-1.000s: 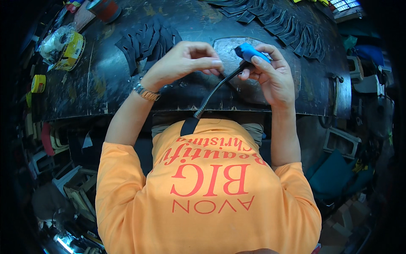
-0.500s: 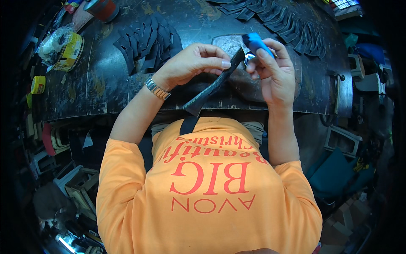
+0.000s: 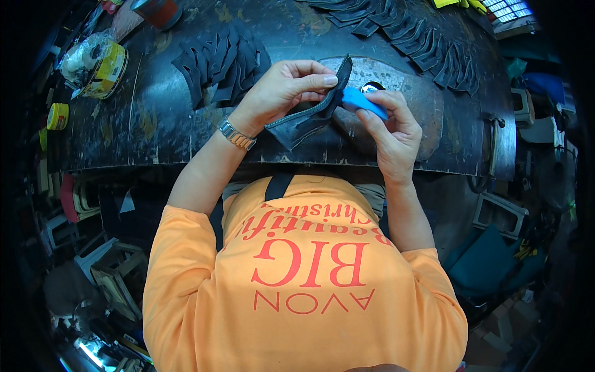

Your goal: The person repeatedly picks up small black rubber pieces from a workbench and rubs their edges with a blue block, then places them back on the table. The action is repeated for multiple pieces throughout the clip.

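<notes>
Compared with the view half a second earlier, the dark leather piece [image 3: 308, 118] is swung up from a long slant toward the lap to a shorter tilt, its far tip raised over the bench, and the blue tool [image 3: 361, 101] is brought against its right edge. The leather piece is held above the near middle of the dark workbench [image 3: 155, 118], clear of the surface, with its broad end pointing near and left. It is pinched by the left hand [image 3: 285, 90], whose thumb and fingers are closed together on its upper part, the thumb lying along the top. A metal wristwatch [image 3: 237, 133] is worn on that wrist. The blue tool is gripped by the right hand [image 3: 390, 133], fingers curled and clamped around it, so that the tool touches the piece just right of the left thumb. Behind the hands a worn grey slab [image 3: 421, 105] is seen lying on the bench. A stack of dark cut pieces [image 3: 220, 59] is spread to the far left of the hands, and a row of further cut pieces [image 3: 396, 25] is laid along the far right edge. A yellow tin [image 3: 105, 68] is placed at the far left. An orange shirt [image 3: 304, 291] fills the near foreground.
</notes>
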`<state>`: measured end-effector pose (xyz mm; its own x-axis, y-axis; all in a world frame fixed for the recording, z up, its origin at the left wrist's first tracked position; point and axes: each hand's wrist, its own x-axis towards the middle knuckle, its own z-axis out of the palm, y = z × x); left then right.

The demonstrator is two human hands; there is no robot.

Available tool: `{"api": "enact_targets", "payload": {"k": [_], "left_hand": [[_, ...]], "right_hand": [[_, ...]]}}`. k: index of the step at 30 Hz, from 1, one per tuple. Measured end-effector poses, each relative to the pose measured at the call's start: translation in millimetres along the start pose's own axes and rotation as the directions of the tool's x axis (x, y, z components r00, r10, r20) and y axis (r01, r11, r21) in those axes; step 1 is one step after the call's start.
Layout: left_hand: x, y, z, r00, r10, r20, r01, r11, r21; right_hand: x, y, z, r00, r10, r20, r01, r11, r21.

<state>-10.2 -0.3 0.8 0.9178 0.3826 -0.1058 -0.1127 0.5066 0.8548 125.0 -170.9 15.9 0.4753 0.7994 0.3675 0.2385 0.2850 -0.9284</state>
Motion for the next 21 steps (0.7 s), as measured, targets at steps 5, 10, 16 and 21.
{"api": "enact_targets", "payload": {"k": [5, 10, 16, 21], "left_hand": [[-1.8, -0.4, 0.5, 0.999, 0.021, -0.025, -0.021, 1.0, -0.01], [-4.2, -2.8, 3.9, 0.994, 0.083, -0.065, -0.079, 0.995, 0.062], [-4.6, -3.8, 7.6, 0.977, 0.187, -0.103, -0.171, 0.974, 0.148], [-6.1, -3.0, 14.5, 0.931, 0.341, -0.126, -0.271, 0.883, 0.384]], "right_hand": [[0.8, 1.5, 0.0, 0.999, -0.014, 0.037, 0.018, 0.994, -0.111], [-5.2, 0.2, 1.1, 0.997, 0.071, 0.029, -0.069, 0.994, -0.088], [-8.7, -1.0, -3.4, 0.986, 0.115, 0.125, -0.099, 0.987, -0.128], [-9.7, -6.5, -2.8, 0.973, 0.192, 0.128, -0.181, 0.979, -0.095]]}}
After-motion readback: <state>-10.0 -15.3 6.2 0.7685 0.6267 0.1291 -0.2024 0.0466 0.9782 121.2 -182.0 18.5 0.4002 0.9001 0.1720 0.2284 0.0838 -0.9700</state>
